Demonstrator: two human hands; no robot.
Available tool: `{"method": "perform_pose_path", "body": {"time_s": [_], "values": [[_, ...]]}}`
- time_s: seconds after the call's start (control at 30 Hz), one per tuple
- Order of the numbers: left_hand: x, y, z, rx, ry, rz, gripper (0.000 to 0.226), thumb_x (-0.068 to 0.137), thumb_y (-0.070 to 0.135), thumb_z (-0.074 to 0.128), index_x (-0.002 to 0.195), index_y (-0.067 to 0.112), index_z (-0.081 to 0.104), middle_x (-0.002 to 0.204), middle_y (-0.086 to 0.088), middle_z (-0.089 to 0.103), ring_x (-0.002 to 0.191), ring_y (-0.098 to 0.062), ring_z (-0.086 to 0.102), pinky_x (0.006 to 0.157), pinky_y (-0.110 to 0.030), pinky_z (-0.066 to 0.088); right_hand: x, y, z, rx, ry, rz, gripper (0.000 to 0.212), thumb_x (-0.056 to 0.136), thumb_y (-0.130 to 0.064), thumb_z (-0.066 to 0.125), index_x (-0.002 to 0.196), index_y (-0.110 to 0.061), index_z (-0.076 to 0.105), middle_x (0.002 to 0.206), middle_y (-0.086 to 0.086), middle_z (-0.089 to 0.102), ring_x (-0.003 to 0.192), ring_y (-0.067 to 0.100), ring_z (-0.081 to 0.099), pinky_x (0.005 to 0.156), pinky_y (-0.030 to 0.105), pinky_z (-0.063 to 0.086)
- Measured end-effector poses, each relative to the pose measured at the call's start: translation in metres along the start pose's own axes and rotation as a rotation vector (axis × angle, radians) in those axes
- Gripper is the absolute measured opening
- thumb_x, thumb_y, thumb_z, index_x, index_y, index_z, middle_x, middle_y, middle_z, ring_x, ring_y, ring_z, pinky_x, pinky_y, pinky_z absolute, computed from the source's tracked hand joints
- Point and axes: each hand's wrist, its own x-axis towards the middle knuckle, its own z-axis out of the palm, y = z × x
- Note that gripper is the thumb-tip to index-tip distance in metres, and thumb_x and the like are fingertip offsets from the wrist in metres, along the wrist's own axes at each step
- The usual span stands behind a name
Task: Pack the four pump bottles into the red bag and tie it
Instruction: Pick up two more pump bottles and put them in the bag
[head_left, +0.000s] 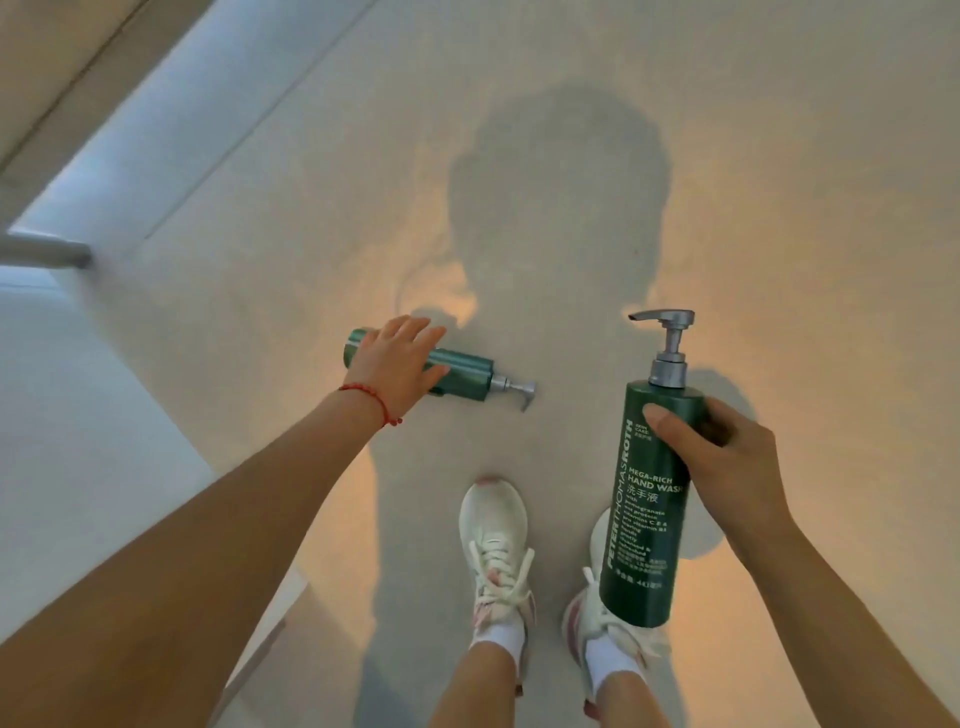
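**Two green pump bottles in hand above a pale floor**

Standing on the pale speckled floor (779, 208) are two white laced trainers (496, 551). An upright dark green plastic pump bottle (644, 499), at right, is gripped by the right hand (727, 467). Farther left, a lying teal pump bottle (462, 371) is touched by the left hand (397, 369), fingers spread.

2 green pump bottles show. The dark green bottle (647, 499), tall and cylindrical with a grey pump head and pale lettering reading "HAND WASH", stands upright in the air above the floor (779, 208), gripped near its shoulder by the right hand (727, 462). The teal bottle (457, 371), smaller, with a silver pump, lies on its side on the floor, nozzle pointing right; the left hand (397, 366) rests over its body.
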Motion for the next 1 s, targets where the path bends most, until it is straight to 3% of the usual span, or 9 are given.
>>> {"method": "perform_pose_path", "body": {"time_s": [0.13, 0.23, 0.37, 0.53, 0.8, 0.9, 1.0], "values": [[0.015, -0.02, 0.05, 0.011, -0.072, 0.034, 0.053, 0.086, 0.039, 0.055, 0.132, 0.017, 0.041, 0.137, -0.009, 0.046, 0.128, -0.029, 0.036, 0.104, -0.044, 0.027, 0.017, 0.037, 0.008, -0.051, -0.036, -0.033, 0.013, 0.074, -0.02, 0.072, 0.073, -0.031, 0.065, 0.063, -0.025, 0.069, 0.058, -0.007, 0.063, 0.049, 0.004, 0.043], [0.021, -0.03, 0.07, -0.023, -0.036, 0.02, 0.052, 0.083, 0.039, 0.059, 0.127, 0.015, 0.048, 0.129, -0.011, 0.054, 0.119, -0.031, 0.044, 0.102, -0.043, 0.03, 0.025, 0.056, 0.012, -0.078, -0.06, -0.033, 0.014, 0.074, -0.019, 0.072, 0.073, -0.031, 0.065, 0.064, -0.025, 0.069, 0.058, -0.007, 0.063, 0.05, 0.004, 0.043], [0.018, -0.038, 0.083, -0.303, -0.062, -0.223, 0.048, 0.082, 0.043, 0.06, 0.119, 0.014, 0.056, 0.112, -0.013, 0.061, 0.094, -0.03, 0.055, 0.078, -0.036, 0.044, 0.029, 0.069, 0.015, -0.099, -0.083, -0.033, 0.015, 0.075, -0.018, 0.071, 0.074, -0.031, 0.064, 0.062, -0.028, 0.068, 0.058, -0.009, 0.062, 0.049, 0.003, 0.043], [0.007, -0.035, 0.099, -0.641, -0.122, -0.471, 0.048, 0.084, 0.041, 0.057, 0.123, 0.013, 0.053, 0.117, -0.012, 0.062, 0.104, -0.025, 0.057, 0.088, -0.029, 0.039, 0.03, 0.07, 0.022, -0.107, -0.097, -0.049, 0.016, 0.075, -0.019, 0.07, 0.073, -0.033, 0.062, 0.062, -0.03, 0.067, 0.058, -0.01, 0.062, 0.049, 0.002, 0.043], [0.017, 0.0, 0.114, -0.742, -0.081, -0.403, 0.063, 0.072, 0.039, 0.073, 0.126, 0.016, 0.05, 0.115, -0.006, 0.06, 0.097, -0.013, 0.051, 0.079, -0.022, 0.04, 0.041, 0.068, 0.028, -0.087, -0.115, -0.067, 0.01, 0.075, -0.021, 0.071, 0.076, -0.03, 0.066, 0.066, -0.024, 0.069, 0.059, -0.006, 0.063, 0.052, 0.004, 0.044], [0.024, 0.008, 0.118, -0.73, -0.038, -0.362, 0.055, 0.069, 0.033, 0.077, 0.118, 0.016, 0.058, 0.109, -0.007, 0.063, 0.092, -0.016, 0.052, 0.08, -0.022, 0.037, 0.043, 0.071, 0.025, -0.093, -0.112, -0.072, 0.009, 0.075, -0.023, 0.07, 0.076, -0.031, 0.066, 0.067, -0.025, 0.069, 0.062, -0.006, 0.064, 0.051, 0.004, 0.044], [0.027, 0.014, 0.12, -0.663, 0.01, -0.325, 0.044, 0.066, 0.03, 0.078, 0.104, 0.013, 0.065, 0.096, -0.006, 0.061, 0.085, -0.017, 0.05, 0.066, -0.015, 0.029, 0.042, 0.077, 0.022, -0.102, -0.107, -0.067, 0.008, 0.075, -0.024, 0.07, 0.077, -0.031, 0.066, 0.067, -0.024, 0.069, 0.061, -0.006, 0.064, 0.051, 0.005, 0.044]]}}
